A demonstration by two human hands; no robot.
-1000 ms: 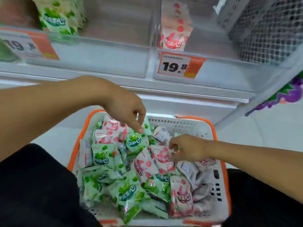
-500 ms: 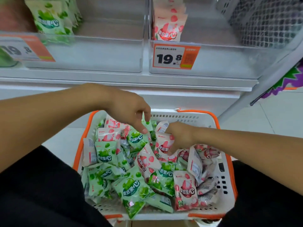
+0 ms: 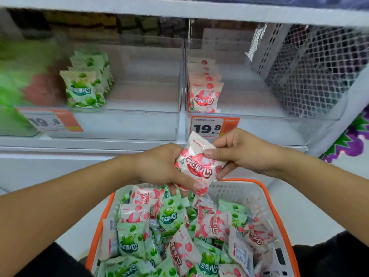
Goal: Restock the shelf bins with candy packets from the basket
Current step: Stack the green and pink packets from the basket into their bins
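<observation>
Both hands grip one pink candy packet (image 3: 196, 166) above the basket (image 3: 279, 198): left hand (image 3: 161, 166) low, right hand (image 3: 241, 150) high; its long axis tilts up-left toward the shelf bins.

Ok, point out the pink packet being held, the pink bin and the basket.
pink packet (image 3: 196, 166), head view, printed front.
pink bin (image 3: 279, 128), head view, clear front wall.
basket (image 3: 279, 202), head view, orange right rim.

Both clear bins (image 3: 127, 124) open-topped with bare floor right of their packet rows (image 3: 203, 90); mesh basket (image 3: 319, 72) crowds the far right
</observation>
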